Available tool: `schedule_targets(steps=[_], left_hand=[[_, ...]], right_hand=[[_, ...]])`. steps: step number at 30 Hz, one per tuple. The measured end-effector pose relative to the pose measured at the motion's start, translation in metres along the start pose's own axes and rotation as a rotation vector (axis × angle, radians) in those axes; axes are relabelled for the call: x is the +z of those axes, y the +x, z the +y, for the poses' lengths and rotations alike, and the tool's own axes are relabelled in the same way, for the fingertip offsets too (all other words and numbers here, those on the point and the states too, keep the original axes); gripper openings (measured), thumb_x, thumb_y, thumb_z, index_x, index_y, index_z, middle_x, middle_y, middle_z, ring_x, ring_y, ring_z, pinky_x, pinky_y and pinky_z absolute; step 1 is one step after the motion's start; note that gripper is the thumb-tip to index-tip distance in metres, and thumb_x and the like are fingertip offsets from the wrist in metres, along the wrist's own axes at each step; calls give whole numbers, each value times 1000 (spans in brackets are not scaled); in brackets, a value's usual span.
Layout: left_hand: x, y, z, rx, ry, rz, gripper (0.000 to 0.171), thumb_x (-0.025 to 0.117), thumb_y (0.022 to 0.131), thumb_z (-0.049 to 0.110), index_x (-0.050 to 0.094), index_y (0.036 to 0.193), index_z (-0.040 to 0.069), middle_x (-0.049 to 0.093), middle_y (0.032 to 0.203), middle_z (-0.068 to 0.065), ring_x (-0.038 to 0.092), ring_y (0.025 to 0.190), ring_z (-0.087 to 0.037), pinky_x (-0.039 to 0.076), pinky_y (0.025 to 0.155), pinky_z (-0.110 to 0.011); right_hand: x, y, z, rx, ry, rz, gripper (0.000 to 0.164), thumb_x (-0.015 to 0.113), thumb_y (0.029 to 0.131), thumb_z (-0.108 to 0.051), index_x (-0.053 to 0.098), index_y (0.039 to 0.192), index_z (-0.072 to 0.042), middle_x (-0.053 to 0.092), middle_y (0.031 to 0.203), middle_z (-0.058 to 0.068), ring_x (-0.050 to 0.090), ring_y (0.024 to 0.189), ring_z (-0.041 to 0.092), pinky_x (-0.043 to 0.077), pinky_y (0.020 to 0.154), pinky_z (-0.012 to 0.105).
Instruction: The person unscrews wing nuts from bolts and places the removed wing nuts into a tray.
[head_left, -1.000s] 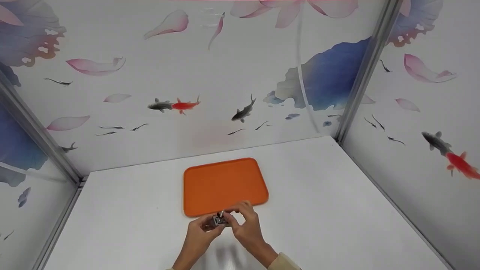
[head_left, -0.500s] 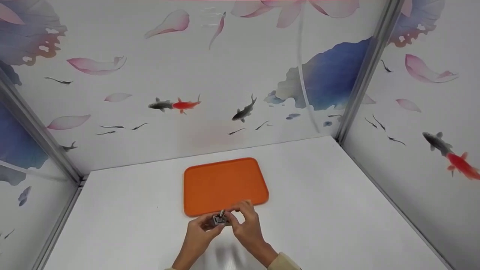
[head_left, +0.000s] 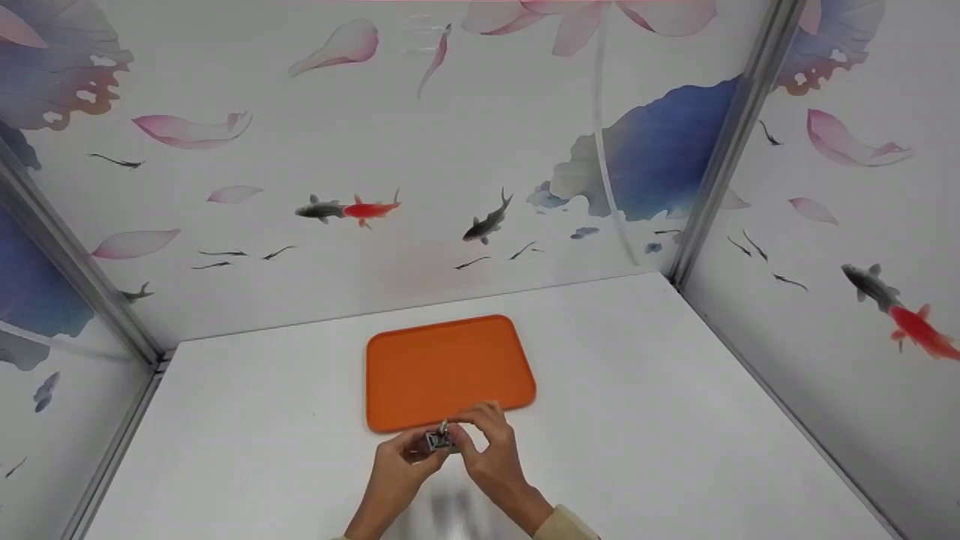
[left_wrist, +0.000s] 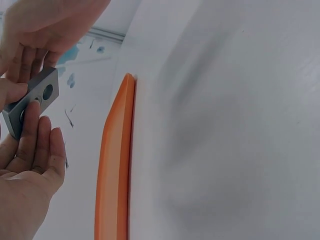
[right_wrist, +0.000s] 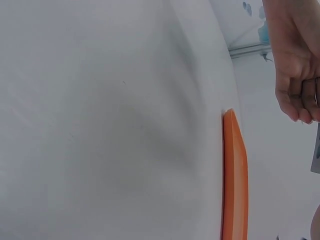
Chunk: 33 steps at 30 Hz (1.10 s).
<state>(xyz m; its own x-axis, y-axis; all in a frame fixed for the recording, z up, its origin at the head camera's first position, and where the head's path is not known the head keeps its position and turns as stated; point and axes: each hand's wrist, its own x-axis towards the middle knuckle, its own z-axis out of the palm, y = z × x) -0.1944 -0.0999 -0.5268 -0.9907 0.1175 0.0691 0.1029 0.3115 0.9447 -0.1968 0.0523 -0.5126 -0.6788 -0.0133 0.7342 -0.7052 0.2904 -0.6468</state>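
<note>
Block sat pinched in our left hand, our curled right hand pinching too; a slackened grip risked dropping it.

Soft, greyish light
Blurred shadows on the worktop beside the orange tray, faint glare on the wall beyond

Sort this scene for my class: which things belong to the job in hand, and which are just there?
Job in hand: metal block; left hand, right hand, both gripping it.

Just there, probably: orange tray; white table; printed wall panels.
</note>
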Motion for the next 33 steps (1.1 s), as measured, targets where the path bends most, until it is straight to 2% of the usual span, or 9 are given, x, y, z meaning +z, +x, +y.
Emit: schedule_targets(steps=[3, 13, 20, 27, 33], left_hand=[[1, 0, 3, 0, -5, 4, 36, 72, 77, 21, 64, 108, 6, 68, 97, -9, 63, 86, -16, 53, 76, -23], [0, 3, -2, 37, 9, 23, 39, 74, 75, 32, 66, 106, 10, 68, 94, -5, 63, 83, -11, 53, 74, -19], [0, 3, -2, 50, 3, 23, 40, 73, 76, 30, 65, 107, 6, 68, 94, -7, 63, 81, -10, 54, 74, -21], [-1, 3, 0, 33, -12, 16, 42, 73, 75, 33, 65, 107, 7, 67, 97, -6, 63, 86, -12, 52, 76, -18], [-6, -6, 26, 14, -19, 10, 37, 72, 78, 20, 64, 109, 2, 67, 100, -11, 63, 88, -17, 53, 77, -22]], right_hand=[[1, 1, -1, 1, -1, -11, 16, 68, 79, -4, 66, 92, -14, 64, 85, 1, 54, 86, 20, 45, 77, 28], [1, 3, -5, -37, -12, -39, 23, 71, 76, -2, 66, 95, -13, 64, 88, 4, 54, 87, 21, 47, 77, 28], [1, 1, -5, -35, -8, -36, 20, 72, 75, 0, 66, 94, -5, 64, 90, 5, 54, 88, 22, 46, 77, 29], [1, 2, -3, -7, -3, -7, 24, 70, 77, -1, 64, 96, -14, 64, 90, 3, 53, 87, 20, 45, 74, 29], [2, 1, -1, 17, 17, 2, 20, 69, 78, 0, 64, 95, -10, 64, 89, 3, 52, 86, 19, 43, 75, 26]])
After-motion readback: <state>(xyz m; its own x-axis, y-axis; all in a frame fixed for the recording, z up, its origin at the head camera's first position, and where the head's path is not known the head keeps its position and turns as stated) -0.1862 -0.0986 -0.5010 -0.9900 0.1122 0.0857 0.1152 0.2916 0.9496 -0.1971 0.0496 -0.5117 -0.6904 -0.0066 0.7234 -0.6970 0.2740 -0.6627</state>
